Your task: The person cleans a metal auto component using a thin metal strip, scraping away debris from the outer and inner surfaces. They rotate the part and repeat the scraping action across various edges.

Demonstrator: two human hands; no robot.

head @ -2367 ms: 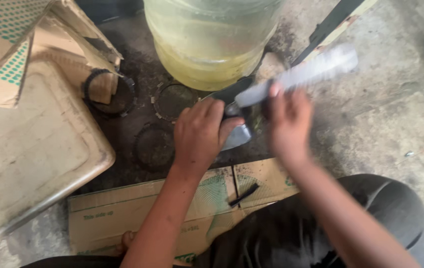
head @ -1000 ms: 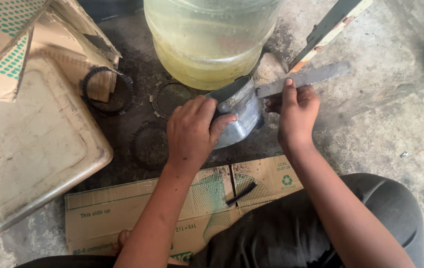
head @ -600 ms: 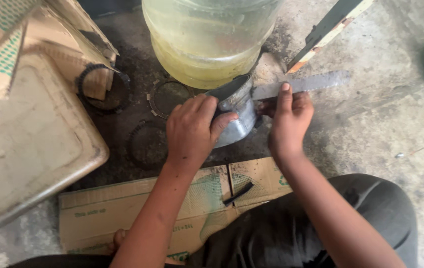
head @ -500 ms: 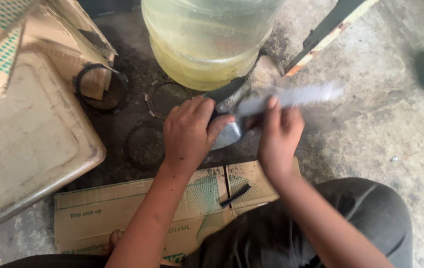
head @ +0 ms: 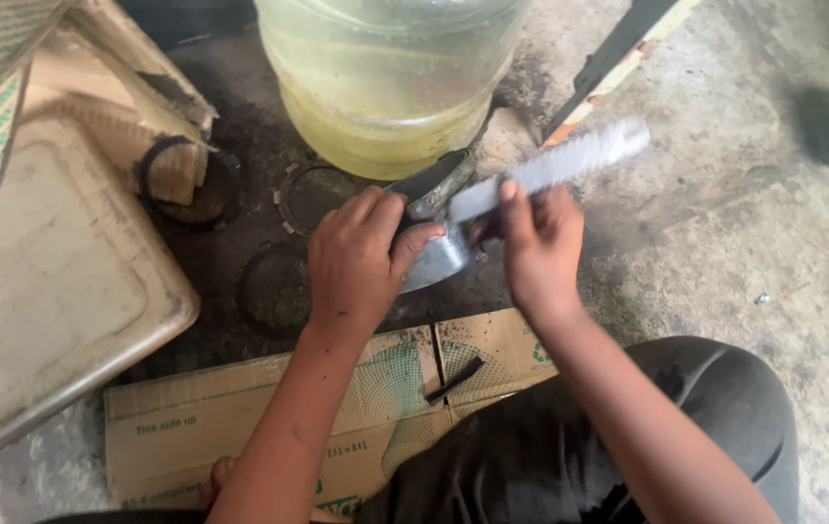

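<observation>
Left hand grips metal cup — right hand holds blade.

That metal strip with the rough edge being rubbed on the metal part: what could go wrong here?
The right hand grips the toothed metal strip bare, one finger pressed along it, so a slip could scrape or cut that finger. The left hand clamps the round metal part close beside the stroke and may be nicked. The large plastic jug of yellowish liquid stands just behind and might get knocked.
</observation>
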